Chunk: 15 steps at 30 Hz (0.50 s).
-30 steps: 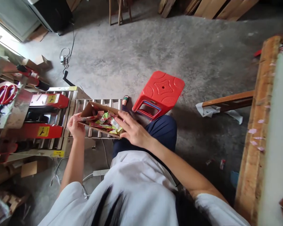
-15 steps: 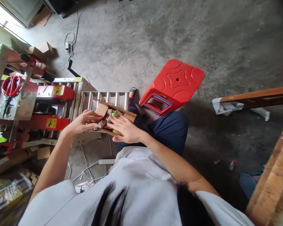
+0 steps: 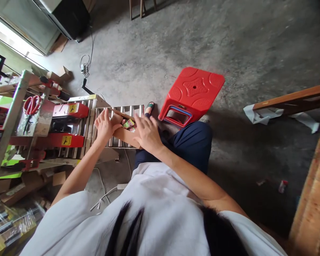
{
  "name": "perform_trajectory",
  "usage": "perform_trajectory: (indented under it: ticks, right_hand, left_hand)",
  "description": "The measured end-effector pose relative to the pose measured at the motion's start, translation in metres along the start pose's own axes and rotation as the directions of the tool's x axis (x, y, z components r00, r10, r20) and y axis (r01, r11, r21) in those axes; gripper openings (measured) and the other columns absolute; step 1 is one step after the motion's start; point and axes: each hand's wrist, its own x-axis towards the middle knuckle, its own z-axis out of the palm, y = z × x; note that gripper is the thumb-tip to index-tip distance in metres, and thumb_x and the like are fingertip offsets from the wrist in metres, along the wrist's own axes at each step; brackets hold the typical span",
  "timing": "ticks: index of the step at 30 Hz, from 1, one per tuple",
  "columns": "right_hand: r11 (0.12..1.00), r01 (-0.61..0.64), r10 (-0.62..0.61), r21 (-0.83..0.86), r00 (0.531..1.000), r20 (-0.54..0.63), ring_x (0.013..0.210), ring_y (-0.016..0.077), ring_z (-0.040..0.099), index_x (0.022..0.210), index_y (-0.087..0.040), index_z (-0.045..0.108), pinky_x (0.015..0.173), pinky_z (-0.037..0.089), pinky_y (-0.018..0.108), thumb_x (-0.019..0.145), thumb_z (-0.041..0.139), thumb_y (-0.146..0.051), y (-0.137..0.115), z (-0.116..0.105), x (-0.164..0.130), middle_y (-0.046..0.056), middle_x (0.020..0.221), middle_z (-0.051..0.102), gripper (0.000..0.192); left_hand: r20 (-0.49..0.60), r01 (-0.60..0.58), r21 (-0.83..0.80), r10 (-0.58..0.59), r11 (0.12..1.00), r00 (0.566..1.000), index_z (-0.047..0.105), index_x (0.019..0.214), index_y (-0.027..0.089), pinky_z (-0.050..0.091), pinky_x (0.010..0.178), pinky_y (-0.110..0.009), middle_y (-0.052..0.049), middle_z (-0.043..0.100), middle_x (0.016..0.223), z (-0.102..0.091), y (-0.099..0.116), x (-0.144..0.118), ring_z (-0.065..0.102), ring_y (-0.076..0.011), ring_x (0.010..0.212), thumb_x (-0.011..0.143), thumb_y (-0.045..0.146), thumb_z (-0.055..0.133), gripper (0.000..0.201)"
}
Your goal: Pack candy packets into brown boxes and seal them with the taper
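Gaping cardboard box point(image 3: 124, 133) shows bright green-pink packets point(image 3: 129, 124).

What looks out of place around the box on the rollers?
The red plastic stool lies tipped on the concrete floor. The brown cardboard box under both hands is not closed: bright packets show between its flaps.

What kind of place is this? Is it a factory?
Probably a small packing workshop. A cardboard box of colourful packets sits on a metal roller conveyor beside a red sealing machine. The floor is bare concrete, with a red plastic stool nearby.
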Motion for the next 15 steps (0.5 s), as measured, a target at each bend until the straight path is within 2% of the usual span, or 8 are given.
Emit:
perform_trajectory:
  ticks: [3,5,7,8,9,12,13,15]
  right_hand:
    - [0.992,0.119,-0.122,0.029,0.981,0.148,0.130,0.0279,0.055,0.143,-0.013,0.052,0.119,0.037,0.049,0.091,0.064,-0.017,0.006,0.011,-0.009,0.014,0.135,0.063,0.053]
    - [0.989,0.141,-0.147,0.049,0.978,0.146,0.130,0.0269,0.055,0.139,-0.015,0.057,0.120,0.033,0.050,0.094,0.061,-0.023,0.010,0.020,-0.015,0.013,0.133,0.065,0.046]
    - [0.988,0.133,-0.141,0.078,0.983,0.114,0.132,0.0281,0.053,0.138,-0.013,0.058,0.121,0.031,0.052,0.094,0.063,-0.027,0.013,0.025,-0.018,0.014,0.135,0.064,0.047]
    - [0.987,0.126,-0.137,0.104,0.985,0.104,0.133,0.0285,0.053,0.139,-0.012,0.057,0.121,0.030,0.053,0.094,0.062,-0.027,0.015,0.025,-0.019,0.015,0.136,0.063,0.047]
    - [0.982,0.123,-0.138,0.144,0.985,0.102,0.134,0.0285,0.052,0.138,-0.012,0.058,0.122,0.029,0.054,0.094,0.060,-0.024,0.018,0.024,-0.018,0.016,0.136,0.063,0.046]
    - [0.932,0.090,-0.137,0.351,0.984,0.111,0.129,0.0253,0.057,0.129,-0.014,0.065,0.121,0.031,0.052,0.094,0.051,-0.014,0.029,0.015,-0.012,0.014,0.130,0.067,0.038]
    - [0.900,0.057,-0.114,0.433,0.988,0.108,0.127,0.0236,0.059,0.126,-0.016,0.067,0.120,0.035,0.050,0.093,0.049,-0.012,0.034,0.009,-0.010,0.012,0.129,0.068,0.037]
    - [0.820,-0.048,0.001,0.571,0.997,0.082,0.122,0.0210,0.063,0.124,-0.018,0.068,0.112,0.045,0.044,0.093,0.049,-0.016,0.046,-0.005,-0.012,0.010,0.127,0.069,0.036]
  left_hand:
    - [-0.104,-0.063,-0.139,0.049,0.988,0.993,0.028,0.153,0.017,0.024,0.119,-0.059,-0.023,0.035,0.153,0.001,-0.004,-0.009,0.032,-0.0394,0.143,0.083,0.042,0.069,0.085]
    - [-0.213,-0.175,-0.236,0.125,0.956,0.969,0.029,0.154,0.020,0.027,0.120,-0.055,-0.020,0.032,0.155,-0.004,0.000,-0.019,0.031,-0.0346,0.145,0.092,0.041,0.056,0.071]
    - [-0.306,-0.267,-0.285,0.176,0.921,0.936,0.031,0.153,0.025,0.027,0.121,-0.052,-0.016,0.028,0.159,-0.011,0.015,-0.033,0.029,-0.0311,0.148,0.098,0.040,0.043,0.058]
    - [-0.296,-0.297,-0.296,0.208,0.908,0.932,0.030,0.153,0.026,0.026,0.122,-0.051,-0.014,0.027,0.161,-0.014,0.026,-0.042,0.027,-0.0298,0.149,0.100,0.040,0.039,0.056]
    - [-0.239,-0.327,-0.300,0.261,0.896,0.935,0.028,0.155,0.027,0.026,0.122,-0.050,-0.013,0.026,0.162,-0.014,0.040,-0.051,0.026,-0.0291,0.150,0.100,0.041,0.038,0.057]
    - [0.049,-0.392,-0.232,0.413,0.890,0.909,0.018,0.158,0.018,0.025,0.123,-0.052,-0.018,0.026,0.162,0.000,0.088,-0.075,0.023,-0.0331,0.152,0.095,0.054,0.046,0.078]
    - [0.107,-0.391,-0.175,0.412,0.904,0.905,0.018,0.158,0.013,0.024,0.123,-0.054,-0.022,0.027,0.161,0.009,0.100,-0.080,0.023,-0.0352,0.152,0.092,0.058,0.050,0.086]
    - [0.133,-0.340,-0.035,0.342,0.940,0.930,0.024,0.156,0.007,0.021,0.123,-0.055,-0.025,0.029,0.160,0.025,0.113,-0.082,0.023,-0.0381,0.151,0.088,0.059,0.055,0.091]
